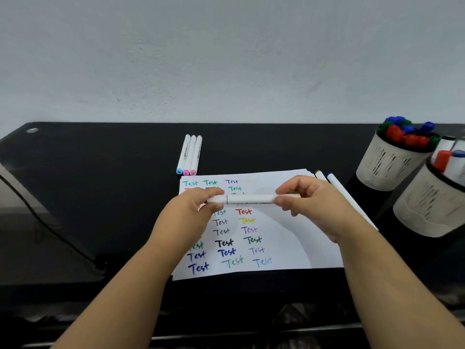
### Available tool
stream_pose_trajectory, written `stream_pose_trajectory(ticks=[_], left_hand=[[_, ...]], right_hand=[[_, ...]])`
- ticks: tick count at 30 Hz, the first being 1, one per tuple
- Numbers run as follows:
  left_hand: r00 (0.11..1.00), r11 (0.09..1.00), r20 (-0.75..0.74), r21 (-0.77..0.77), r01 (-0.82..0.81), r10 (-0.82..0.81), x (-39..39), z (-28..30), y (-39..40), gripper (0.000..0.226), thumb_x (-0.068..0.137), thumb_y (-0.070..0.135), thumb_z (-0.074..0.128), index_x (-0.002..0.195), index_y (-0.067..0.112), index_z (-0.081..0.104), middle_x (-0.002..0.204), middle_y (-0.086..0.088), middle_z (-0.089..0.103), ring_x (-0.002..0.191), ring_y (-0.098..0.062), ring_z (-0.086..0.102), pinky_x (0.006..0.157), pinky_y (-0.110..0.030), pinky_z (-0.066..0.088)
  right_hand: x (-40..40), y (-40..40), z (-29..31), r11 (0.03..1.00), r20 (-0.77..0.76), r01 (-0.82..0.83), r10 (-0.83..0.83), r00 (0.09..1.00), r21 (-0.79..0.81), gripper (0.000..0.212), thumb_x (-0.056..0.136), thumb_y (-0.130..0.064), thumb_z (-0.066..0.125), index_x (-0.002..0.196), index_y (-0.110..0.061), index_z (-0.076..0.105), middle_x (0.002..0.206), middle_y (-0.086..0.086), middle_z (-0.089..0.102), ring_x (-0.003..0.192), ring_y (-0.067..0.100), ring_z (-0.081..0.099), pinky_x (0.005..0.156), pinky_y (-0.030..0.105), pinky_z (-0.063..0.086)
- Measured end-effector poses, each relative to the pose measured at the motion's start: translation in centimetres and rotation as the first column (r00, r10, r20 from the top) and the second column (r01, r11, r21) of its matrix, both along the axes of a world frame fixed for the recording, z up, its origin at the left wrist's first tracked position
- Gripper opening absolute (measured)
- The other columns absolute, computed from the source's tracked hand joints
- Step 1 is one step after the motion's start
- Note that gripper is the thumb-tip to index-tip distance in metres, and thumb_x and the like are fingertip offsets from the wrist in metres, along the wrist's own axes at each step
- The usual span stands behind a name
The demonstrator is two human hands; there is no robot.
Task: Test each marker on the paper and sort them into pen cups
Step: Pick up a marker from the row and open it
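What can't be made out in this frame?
- Held marker: ink colour; left hand and right hand cover both ends.
- Paper: some words hidden under the hands.
- Nearer pen cup: cut by the right edge, blurred.
- Three markers: barrel print too small.

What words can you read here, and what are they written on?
"Test": on the paper, many times, in green, blue, red, yellow, purple and black.
Print on the three markers above the paper: too small to read.
Marks on their coloured caps: too blurred to read.
Print on the marker in both hands: too blurred to read.
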State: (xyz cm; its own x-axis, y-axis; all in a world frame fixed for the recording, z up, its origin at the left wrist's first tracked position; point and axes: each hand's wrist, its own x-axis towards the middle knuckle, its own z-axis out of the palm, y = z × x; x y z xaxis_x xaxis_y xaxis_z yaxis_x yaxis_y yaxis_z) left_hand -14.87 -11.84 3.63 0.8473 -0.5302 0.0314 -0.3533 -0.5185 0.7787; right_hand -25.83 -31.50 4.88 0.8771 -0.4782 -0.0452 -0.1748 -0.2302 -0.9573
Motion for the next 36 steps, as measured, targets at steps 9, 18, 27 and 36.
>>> stream_pose_trajectory(ticks=[9,18,27,36], left_hand=[[0.988,0.979,0.067,0.161,0.126,-0.138,-1.6,-1.2,-2.6,0.057,0.095,0.043,0.045,0.147,0.035,0.023,0.149,0.02,0.025,0.137,-0.003,0.024,0.109,-0.025,0.021],[0.928,0.821,0.191,0.544,0.17,-0.319,-1.7,-3.9,-4.1,0.07,0.095,0.057,0.025,0.151,0.022,0.0,0.158,0.004,-0.009,0.145,-0.013,-0.006,0.116,-0.03,-0.002],[0.928,0.84,0.232,0.526,0.133,-0.293,-2.0,-4.1,-4.2,0.068,0.095,0.056,0.027,0.151,0.024,0.007,0.158,0.006,-0.004,0.145,-0.012,-0.003,0.116,-0.03,-0.001],[0.942,0.84,0.212,0.53,0.115,-0.262,-2.5,-3.6,-4.2,0.065,0.096,0.054,0.029,0.151,0.026,0.01,0.158,0.009,-0.002,0.145,-0.014,0.001,0.116,-0.031,0.003]], right_hand=[[-1.8,-0.6,0.0,0.774,-0.201,-0.035,-0.12,0.972,-0.632,0.016,0.098,-0.022,0.049,0.106,-0.021,0.062,0.1,-0.005,0.056,0.111,0.014,0.046,0.082,0.025,0.036],[-6.1,-4.3,-2.8,0.634,-0.02,0.449,-0.591,0.807,-0.629,0.039,0.096,-0.009,0.043,0.135,-0.013,0.05,0.121,0.013,0.045,0.102,0.029,0.05,0.084,0.033,0.04],[-5.5,-4.6,-3.9,0.601,-0.008,0.423,-0.581,0.814,-0.678,0.039,0.094,-0.006,0.046,0.131,-0.011,0.056,0.108,0.016,0.051,0.1,0.031,0.049,0.086,0.041,0.045],[-5.7,-4.6,-3.7,0.658,-0.177,0.301,-0.557,0.811,-0.691,0.042,0.096,-0.013,0.042,0.137,-0.021,0.049,0.115,0.01,0.046,0.102,0.031,0.048,0.087,0.041,0.044]])
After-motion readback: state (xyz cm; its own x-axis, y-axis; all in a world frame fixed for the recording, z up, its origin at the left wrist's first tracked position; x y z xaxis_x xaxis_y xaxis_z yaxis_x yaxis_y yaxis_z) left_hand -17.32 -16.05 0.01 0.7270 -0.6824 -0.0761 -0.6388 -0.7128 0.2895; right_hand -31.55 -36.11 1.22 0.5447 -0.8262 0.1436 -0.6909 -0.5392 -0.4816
